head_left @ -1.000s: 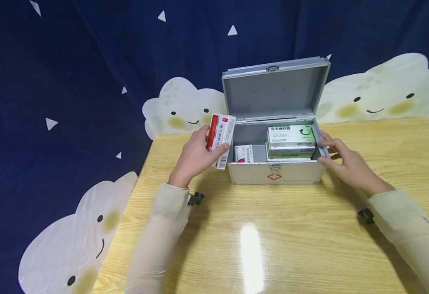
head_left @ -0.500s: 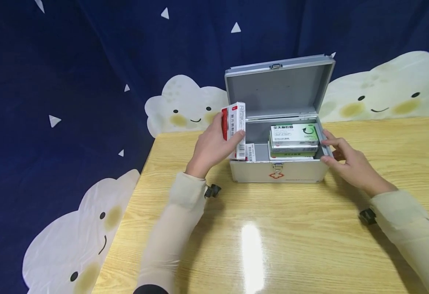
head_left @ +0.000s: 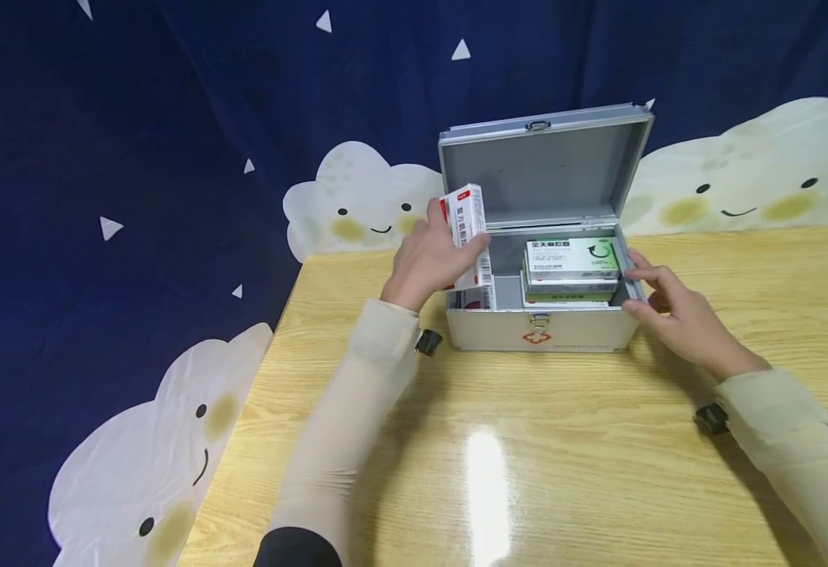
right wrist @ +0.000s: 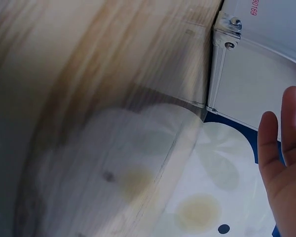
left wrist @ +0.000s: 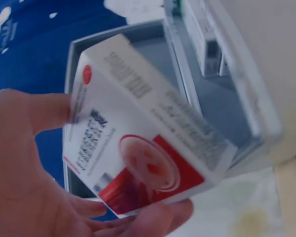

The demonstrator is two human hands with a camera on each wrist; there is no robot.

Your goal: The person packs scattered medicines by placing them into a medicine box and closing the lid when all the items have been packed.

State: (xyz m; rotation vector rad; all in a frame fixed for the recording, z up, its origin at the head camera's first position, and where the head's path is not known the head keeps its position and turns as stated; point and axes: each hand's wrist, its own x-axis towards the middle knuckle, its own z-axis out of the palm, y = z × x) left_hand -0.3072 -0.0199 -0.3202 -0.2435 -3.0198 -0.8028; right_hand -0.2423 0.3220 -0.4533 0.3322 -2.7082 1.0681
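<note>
A white medicine box (head_left: 465,228) with red panels is held tilted in my left hand (head_left: 431,256), over the left end of an opened first-aid case (head_left: 577,331). In the left wrist view, the thumb and fingers of that hand (left wrist: 29,163) grip the medicine box (left wrist: 138,133) by opposite edges. My right hand (head_left: 690,319) touches the right rim of the case with its fingertips and thumb. Two fingers (right wrist: 276,143) extend beside the case's side wall (right wrist: 256,81) in the right wrist view. Part of another small box (head_left: 486,298) shows inside the case's left end, below the held one.
A stack of medicine boxes, topped by a green-and-white one (head_left: 571,256), fills the case's right side. The lid (head_left: 544,177) stands raised at the back. A wooden table (head_left: 562,441) bears the case, and a dark blue curtain (head_left: 279,79) with cloud pictures hangs behind.
My left hand has carried the medicine box right and upward, from beside the case to over its left end, turning it more upright. The right hand stays at the case's right rim.
</note>
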